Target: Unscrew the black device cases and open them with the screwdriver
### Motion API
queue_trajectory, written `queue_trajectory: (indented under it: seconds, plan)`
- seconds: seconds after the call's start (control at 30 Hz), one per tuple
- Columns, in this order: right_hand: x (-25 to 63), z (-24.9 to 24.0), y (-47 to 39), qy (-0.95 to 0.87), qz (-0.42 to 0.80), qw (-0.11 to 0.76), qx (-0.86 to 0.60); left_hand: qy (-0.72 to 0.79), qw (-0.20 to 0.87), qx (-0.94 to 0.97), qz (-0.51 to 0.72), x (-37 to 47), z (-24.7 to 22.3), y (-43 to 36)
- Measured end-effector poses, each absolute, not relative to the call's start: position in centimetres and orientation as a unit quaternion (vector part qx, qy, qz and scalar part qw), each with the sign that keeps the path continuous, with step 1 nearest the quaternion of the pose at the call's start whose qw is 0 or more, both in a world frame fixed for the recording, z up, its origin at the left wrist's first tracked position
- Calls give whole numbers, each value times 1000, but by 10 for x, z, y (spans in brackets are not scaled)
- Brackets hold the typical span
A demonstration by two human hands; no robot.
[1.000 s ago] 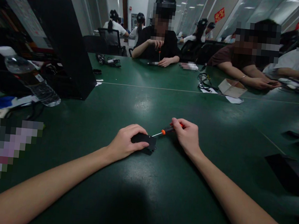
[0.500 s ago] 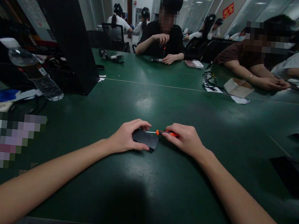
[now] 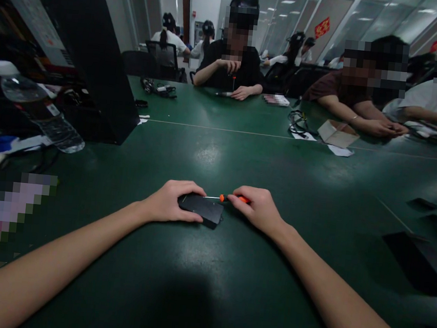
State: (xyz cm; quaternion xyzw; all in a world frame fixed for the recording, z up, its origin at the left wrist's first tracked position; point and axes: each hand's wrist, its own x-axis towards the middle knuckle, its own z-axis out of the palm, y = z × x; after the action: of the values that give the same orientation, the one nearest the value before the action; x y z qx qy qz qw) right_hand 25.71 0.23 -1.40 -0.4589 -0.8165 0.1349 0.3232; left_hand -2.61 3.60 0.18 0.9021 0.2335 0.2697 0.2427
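My left hand (image 3: 172, 202) grips a flat black box-shaped case (image 3: 206, 212) from its left end, fingers along the far edge and thumb along the near edge. The case sits low at the green tabletop (image 3: 194, 254). In my right hand (image 3: 259, 204) is a screwdriver (image 3: 223, 198) with an orange and black handle, lying nearly level. Its thin metal shaft points left and reaches the far edge of the case, close to my left fingertips. Whether the tip touches the case I cannot tell.
A plastic bottle (image 3: 38, 108) leans at the left beside a tall black cabinet (image 3: 97, 54). Across the table a person (image 3: 232, 57) holds another screwdriver. A small open carton (image 3: 337, 133) and black cables (image 3: 299, 123) lie at the far right. Dark flat items (image 3: 418, 255) rest at the right.
The whole view has shifted slightly. Both hands, the case and the screwdriver appear a little further left and lower. My left hand shows more of the case's right end; both grips continue.
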Motion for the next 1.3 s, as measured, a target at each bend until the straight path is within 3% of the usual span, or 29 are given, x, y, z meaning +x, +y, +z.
queue_trajectory:
  seconds: [0.43, 0.87, 1.3]
  plan:
    - [254, -12, 3, -848, 171, 213, -455, 234, 231, 902, 281, -26, -1, 35]
    - [246, -12, -3, -867, 104, 265, -409, 216, 239, 903, 283, -25, -4, 35]
    - [238, -17, 4, -853, 167, 307, -388, 230, 254, 892, 296, -22, -4, 35]
